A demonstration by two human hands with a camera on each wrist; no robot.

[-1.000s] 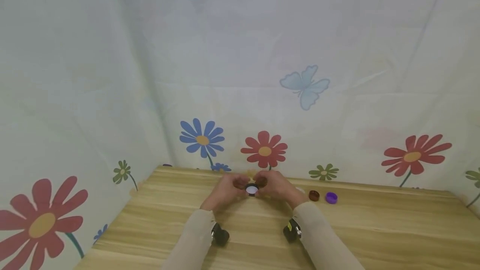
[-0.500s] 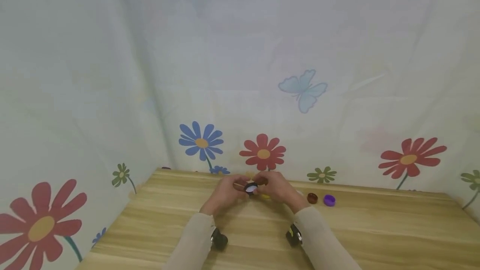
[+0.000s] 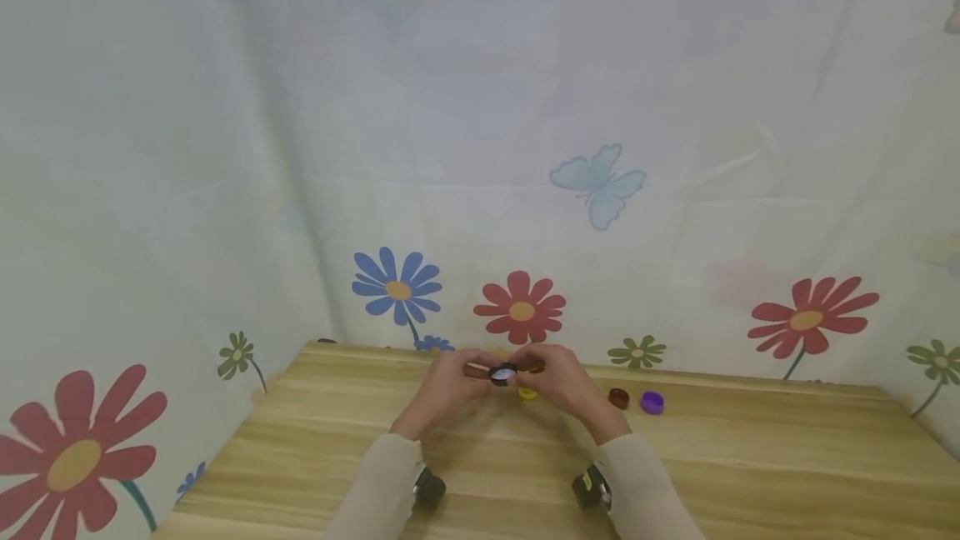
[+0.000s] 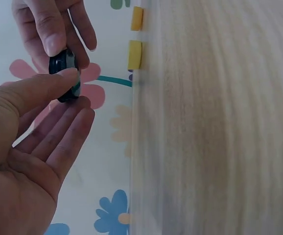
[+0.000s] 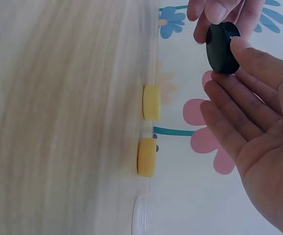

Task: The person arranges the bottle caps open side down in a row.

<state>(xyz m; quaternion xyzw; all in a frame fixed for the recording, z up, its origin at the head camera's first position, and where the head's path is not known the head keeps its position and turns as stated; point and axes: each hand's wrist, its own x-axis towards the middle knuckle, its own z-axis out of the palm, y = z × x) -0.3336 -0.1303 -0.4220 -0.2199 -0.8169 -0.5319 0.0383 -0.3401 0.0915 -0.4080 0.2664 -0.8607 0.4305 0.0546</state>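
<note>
A black bottle cap with a pale inside is held up between both hands, above the wooden table. My left hand pinches it from the left, thumb on the near side in the left wrist view, where the black cap is seen edge-on. From the right, my right hand grips the same cap between thumb and fingers. The right wrist view shows the cap's dark flat face. Below the hands, a yellow cap stands on the table.
An orange-yellow cap and a clear cap line up beyond the yellow one. Farther right sit a brown cap and a purple cap. A flowered curtain rises behind the wooden table.
The black cap has been raised off the table and tilted between the hands. A yellow cap has come into sight beneath the right hand. The head view has shifted slightly.
</note>
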